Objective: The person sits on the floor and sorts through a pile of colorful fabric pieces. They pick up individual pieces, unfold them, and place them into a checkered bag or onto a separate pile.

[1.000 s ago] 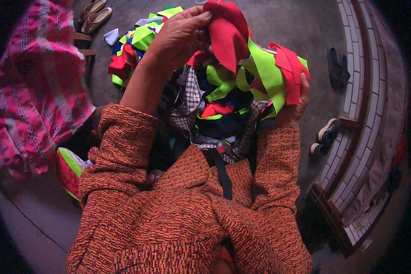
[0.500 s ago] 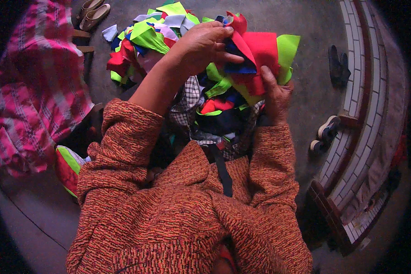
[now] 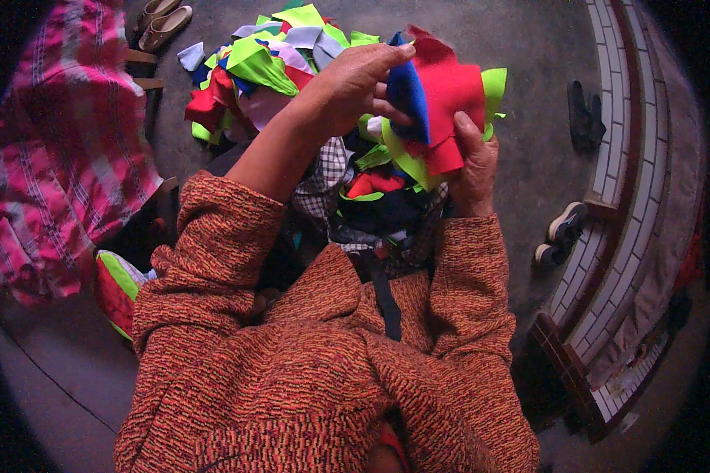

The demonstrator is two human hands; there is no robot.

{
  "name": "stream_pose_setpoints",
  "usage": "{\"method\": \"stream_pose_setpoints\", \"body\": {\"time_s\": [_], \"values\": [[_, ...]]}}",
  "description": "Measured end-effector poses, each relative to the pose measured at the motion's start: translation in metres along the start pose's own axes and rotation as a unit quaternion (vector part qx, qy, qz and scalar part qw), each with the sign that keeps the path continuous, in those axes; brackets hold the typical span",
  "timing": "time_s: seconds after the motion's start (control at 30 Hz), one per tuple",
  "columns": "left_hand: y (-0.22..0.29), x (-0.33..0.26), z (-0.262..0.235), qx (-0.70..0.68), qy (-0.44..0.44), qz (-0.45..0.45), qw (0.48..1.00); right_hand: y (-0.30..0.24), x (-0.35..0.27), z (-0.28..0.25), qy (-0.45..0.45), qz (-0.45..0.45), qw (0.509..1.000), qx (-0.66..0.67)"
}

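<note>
My right hand (image 3: 476, 165) grips a stack of fabric scraps, its thumb pressed on a red scrap (image 3: 448, 98). Lime-green scraps (image 3: 493, 85) stick out behind the red at the right and below. My left hand (image 3: 359, 87) pinches a blue fabric scrap (image 3: 407, 94) by its upper edge, against the left side of the red one. Beneath the hands, more red, green and dark scraps (image 3: 371, 184) lie in my lap over a checked cloth (image 3: 320, 185). The left fingertips are partly hidden behind the blue scrap.
A heap of colourful scraps (image 3: 252, 67) lies on the floor ahead, left of centre. Pink checked cloth (image 3: 63, 158) hangs at the left, near tan shoes (image 3: 166, 27). At the right, dark shoes (image 3: 566, 225) and a dark item (image 3: 586, 117) lie beside a tiled step (image 3: 607, 158).
The blue scrap now stands upright and shows its face, where before it was mostly covered by a red fold. The red scrap lies flatter and more exposed in my right hand.
</note>
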State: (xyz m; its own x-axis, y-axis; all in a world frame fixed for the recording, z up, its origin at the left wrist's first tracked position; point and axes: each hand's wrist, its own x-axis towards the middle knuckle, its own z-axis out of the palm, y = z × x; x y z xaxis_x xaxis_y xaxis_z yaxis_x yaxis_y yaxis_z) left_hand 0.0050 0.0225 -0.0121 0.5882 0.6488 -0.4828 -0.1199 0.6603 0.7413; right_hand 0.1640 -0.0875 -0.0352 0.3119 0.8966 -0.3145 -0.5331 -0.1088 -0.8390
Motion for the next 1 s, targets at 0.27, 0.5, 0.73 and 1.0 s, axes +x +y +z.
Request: {"method": "stream_pose_setpoints", "body": {"time_s": [0.27,0.5,0.73,1.0], "values": [[0.001,-0.001,0.005,0.123,0.009,-0.026,0.992,-0.003,-0.008,0.0,-0.052,-0.012,0.996,-0.075],[0.006,-0.01,0.02,0.231,-0.018,-0.055,0.971,0.008,-0.011,-0.005,-0.048,0.052,0.997,-0.044],[-0.03,0.013,-0.008,0.232,-0.028,0.035,0.972,0.004,-0.014,0.003,-0.087,-0.046,0.987,-0.13],[-0.015,0.002,0.001,0.143,-0.054,0.052,0.987,-0.005,-0.009,0.004,-0.065,0.005,0.994,-0.085]]}}
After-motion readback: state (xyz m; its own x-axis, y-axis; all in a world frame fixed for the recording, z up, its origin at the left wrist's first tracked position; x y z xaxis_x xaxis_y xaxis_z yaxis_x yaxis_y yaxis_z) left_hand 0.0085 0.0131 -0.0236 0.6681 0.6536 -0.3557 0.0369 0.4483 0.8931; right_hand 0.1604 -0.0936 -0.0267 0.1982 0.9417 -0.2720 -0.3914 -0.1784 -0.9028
